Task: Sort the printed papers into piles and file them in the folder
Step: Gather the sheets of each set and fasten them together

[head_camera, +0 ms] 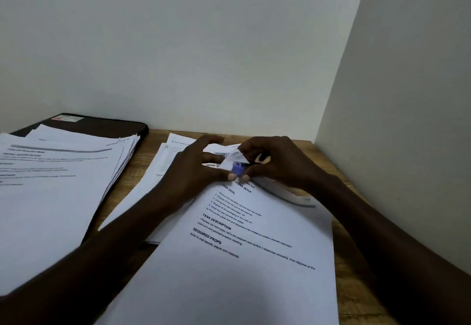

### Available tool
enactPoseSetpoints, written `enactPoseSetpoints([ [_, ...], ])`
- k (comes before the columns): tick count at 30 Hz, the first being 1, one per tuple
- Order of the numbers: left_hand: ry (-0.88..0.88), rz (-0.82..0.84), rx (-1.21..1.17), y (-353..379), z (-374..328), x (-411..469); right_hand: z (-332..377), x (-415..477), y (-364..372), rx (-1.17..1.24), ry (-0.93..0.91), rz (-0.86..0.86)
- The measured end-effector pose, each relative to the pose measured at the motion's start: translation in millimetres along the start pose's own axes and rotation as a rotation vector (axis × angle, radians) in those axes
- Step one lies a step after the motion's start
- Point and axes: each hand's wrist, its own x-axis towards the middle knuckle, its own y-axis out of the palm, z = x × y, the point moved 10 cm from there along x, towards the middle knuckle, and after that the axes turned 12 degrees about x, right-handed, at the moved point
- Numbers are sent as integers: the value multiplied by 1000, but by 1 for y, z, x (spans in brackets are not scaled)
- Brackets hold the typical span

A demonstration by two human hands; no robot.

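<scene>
Right hand (277,164) and left hand (196,166) meet at the far corner of the front stack (242,261) of printed papers. The right hand's fingers are curled, pinching a small blue clip (238,169) between thumb and fingertips; it looks like a binder clip, though blur leaves that unsure. The left hand is spread, its fingers nearly straight, and its thumb tip presses the top sheet just beside the clip, where a paper corner (233,157) curls up. Pale walls (204,44) meet in a corner at 1 o'clock and close in the wooden table (142,153) on its far and right sides. The front stack runs from the hands down to 6 o'clock, its top sheet printed with headings such as "TASK DESCRIPTION". A fanned left pile (56,184) fills 9 o'clock and lies on top of a black folder (107,127), which sits flat at 10 o'clock against the far wall. A middle pile (167,151) lies under the left hand and partly beneath the front stack.
</scene>
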Motion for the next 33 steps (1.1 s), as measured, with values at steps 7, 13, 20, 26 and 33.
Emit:
enactPoseSetpoints([
  [7,-64,49,-39,8,7,1,-35,-5,-10,138,199,86],
  [13,-42,9,20,4,2,-2,-37,-12,3,59,259,194],
  [20,8,-2,150,5,3,0,-26,-11,-2,-89,206,175],
  [26,55,28,122,17,0,8,-27,-15,7,75,241,169],
  [33,109,-51,183,10,-5,8,-23,-10,7,8,165,159],
])
